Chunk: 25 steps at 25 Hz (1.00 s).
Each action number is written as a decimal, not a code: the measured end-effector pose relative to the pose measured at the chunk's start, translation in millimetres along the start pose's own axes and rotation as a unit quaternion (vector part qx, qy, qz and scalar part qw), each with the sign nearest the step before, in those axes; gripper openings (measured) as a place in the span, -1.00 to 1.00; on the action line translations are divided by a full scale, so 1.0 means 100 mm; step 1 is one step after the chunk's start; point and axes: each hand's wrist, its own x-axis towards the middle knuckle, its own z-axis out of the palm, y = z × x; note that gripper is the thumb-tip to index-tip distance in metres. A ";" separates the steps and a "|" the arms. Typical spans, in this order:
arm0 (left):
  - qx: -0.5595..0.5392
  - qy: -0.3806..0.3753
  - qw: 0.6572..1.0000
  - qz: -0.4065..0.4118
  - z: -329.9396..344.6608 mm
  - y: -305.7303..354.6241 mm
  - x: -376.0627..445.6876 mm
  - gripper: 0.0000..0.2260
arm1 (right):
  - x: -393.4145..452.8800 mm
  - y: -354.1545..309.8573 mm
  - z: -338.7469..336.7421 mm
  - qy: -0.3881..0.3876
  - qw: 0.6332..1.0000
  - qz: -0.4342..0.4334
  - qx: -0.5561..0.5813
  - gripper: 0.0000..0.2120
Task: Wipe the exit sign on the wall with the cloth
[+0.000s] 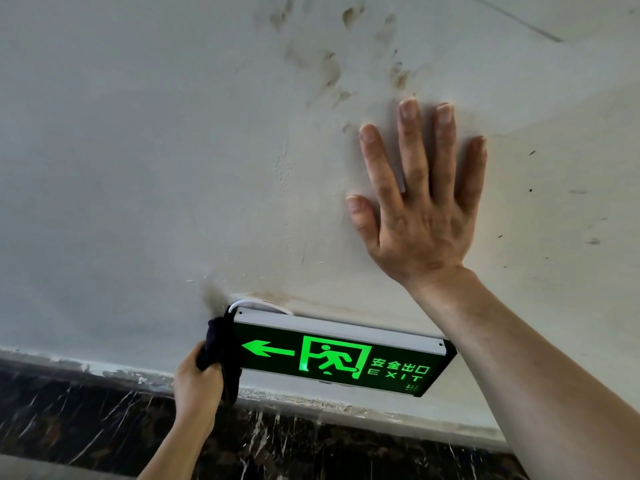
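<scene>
The exit sign (341, 356) is mounted low on the wall, a black panel with a lit green arrow, running figure and "EXIT" lettering under a grey top strip. My left hand (195, 381) grips a dark bunched cloth (221, 355) and presses it against the sign's left end. My right hand (420, 202) lies flat on the wall above and to the right of the sign, fingers spread, holding nothing. My right forearm crosses in front of the sign's right end.
The pale wall (156, 168) bears brown smudges and scuffs above my right hand. A white cable (256, 304) loops out behind the sign's top left corner. Below runs a dark marble skirting (311, 445) with paint splashes along its upper edge.
</scene>
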 end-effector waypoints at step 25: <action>-0.177 -0.141 0.953 -0.202 -0.12 -0.05 -1.02 -0.47 | 0.08 0.01 -0.30 -0.174 0.983 0.005 0.059 -0.37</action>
